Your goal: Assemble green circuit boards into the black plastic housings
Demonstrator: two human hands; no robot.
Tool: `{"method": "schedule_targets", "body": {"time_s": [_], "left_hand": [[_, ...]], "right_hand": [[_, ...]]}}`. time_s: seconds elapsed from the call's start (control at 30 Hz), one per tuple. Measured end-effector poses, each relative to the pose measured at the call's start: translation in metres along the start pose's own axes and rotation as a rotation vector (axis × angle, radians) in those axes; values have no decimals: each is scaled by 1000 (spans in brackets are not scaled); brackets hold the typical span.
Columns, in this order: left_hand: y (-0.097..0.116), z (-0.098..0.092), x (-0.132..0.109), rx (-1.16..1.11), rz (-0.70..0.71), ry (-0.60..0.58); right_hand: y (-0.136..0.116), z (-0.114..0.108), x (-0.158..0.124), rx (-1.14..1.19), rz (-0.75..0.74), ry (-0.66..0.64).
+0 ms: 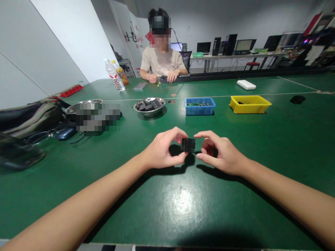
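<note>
Between the thumb and fingers of my left hand (167,148) is a small black plastic part (188,145) with thin prongs along its edges. It is held just above the green table (157,205). My right hand (217,151) is close by on the right, its thumb and index finger apart, with a gap between them and the part. I see nothing in the right hand; its other fingers are curled. Beyond the hands stand a metal bowl (149,112) of black plastic parts and a blue bin (200,111) of small green and metal pieces.
A yellow bin (250,108) with something dark inside stands right of the blue one. A white box (246,84) lies farther back. Bottles (115,75) and another metal bowl (83,103) are at left, near a dark bag (28,118). A person (162,59) works opposite.
</note>
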State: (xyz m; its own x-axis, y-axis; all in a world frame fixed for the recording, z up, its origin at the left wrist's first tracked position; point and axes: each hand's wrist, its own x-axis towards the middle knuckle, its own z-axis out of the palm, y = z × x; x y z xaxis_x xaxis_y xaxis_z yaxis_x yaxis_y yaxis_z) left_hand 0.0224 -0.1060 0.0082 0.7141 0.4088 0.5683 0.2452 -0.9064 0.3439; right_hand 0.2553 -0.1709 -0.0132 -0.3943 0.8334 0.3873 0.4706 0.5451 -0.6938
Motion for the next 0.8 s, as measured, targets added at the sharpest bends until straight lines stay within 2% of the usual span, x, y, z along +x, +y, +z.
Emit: {"method": "schedule_targets", "body": {"time_s": [0.13, 0.4, 0.53, 0.8], "left_hand": [[2, 1, 2, 69, 39, -5], [5, 2, 2, 60, 92, -6], [1, 0, 1, 97, 77, -22], [-3, -3, 1, 132, 133, -25]], "right_hand": [[-3, 2, 0, -19, -55, 28], [-1, 1, 2, -89, -72, 82], [-2, -1, 1, -81, -55, 86], [-3, -1, 1, -77, -28, 88]]}}
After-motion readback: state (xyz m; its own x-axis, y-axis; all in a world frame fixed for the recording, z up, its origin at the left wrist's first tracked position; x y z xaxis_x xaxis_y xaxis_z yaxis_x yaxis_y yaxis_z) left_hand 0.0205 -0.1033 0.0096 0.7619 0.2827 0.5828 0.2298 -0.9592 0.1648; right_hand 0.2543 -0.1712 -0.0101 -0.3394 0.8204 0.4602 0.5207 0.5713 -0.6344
